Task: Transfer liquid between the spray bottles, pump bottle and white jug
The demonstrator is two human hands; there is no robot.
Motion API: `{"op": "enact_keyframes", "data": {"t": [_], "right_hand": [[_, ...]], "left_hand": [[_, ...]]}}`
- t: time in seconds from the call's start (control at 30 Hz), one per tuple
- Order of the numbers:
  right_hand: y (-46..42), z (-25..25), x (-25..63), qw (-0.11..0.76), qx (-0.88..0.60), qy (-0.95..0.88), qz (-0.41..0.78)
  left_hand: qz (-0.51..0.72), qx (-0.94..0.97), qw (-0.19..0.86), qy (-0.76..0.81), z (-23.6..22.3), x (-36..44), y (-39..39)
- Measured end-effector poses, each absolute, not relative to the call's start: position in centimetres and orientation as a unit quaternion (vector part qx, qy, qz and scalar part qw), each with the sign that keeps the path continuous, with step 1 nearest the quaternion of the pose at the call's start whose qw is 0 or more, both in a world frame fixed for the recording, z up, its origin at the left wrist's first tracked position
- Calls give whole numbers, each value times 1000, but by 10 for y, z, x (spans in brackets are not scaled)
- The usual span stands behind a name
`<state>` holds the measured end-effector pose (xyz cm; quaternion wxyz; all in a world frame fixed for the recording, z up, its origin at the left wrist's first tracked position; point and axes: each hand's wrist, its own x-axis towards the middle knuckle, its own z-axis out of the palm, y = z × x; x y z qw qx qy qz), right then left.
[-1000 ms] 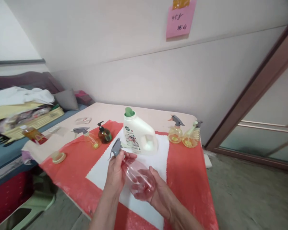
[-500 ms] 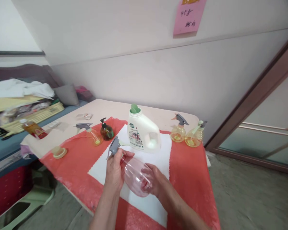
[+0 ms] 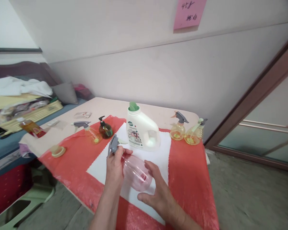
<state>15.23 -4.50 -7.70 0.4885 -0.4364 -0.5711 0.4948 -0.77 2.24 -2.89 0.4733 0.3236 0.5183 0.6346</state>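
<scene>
We hold the transparent pink spray bottle (image 3: 135,171) tilted above the white cloth (image 3: 100,169), our left hand (image 3: 114,167) wrapped around its neck, our right hand (image 3: 162,196) spread beside its base, seemingly a handling step whose next move calls for steadiness.

Lt. bright, soft, fairly even. Streaky glare on clear pink bottle (image 3: 134,171); faint shadow under pink note (image 3: 189,14). Bed clutter (image 3: 26,111), L, slightly blurred. Wide-angle distort. at edges, brown frame (image 3: 252,99) slanted; top R corner dk.
</scene>
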Motion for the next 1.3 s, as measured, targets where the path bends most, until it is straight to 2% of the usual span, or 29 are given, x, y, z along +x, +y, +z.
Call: {"op": "enact_keyframes", "data": {"t": [0.07,0.17,0.3,0.4,0.57,0.63,0.77,0.9,1.07,1.3], "right_hand": [[-42,-76,156,481,-400,-507,593],[-35,-70,159,470,-322,-410,713],[-34,-60,155,413,-245,-399,781],[-35,-63,150,406,-314,-456,727],[-36,-86,145,410,-521,-645,380],[-37,-93,144,405,-536,-671,314],[-34,-100,145,436,-559,-622,332],[-22,-115,146,464,-569,-575,360],[-16,-132,135,475,-556,-566,381],[-20,-116,101,486,-493,-608,389]], "left_hand": [[590,401,464,526,-26,-7,17],[534,487,506,470,-22,-4,9],[481,534,524,457,-19,-3,6],[469,526,505,499,-18,-2,6],[567,408,485,526,-24,-1,15],[657,307,465,507,-26,-8,25],[790,97,376,474,-22,-41,42],[837,23,291,463,-14,-76,44],[845,5,297,446,-14,-84,44],[842,2,325,431,-15,-76,47]]}}
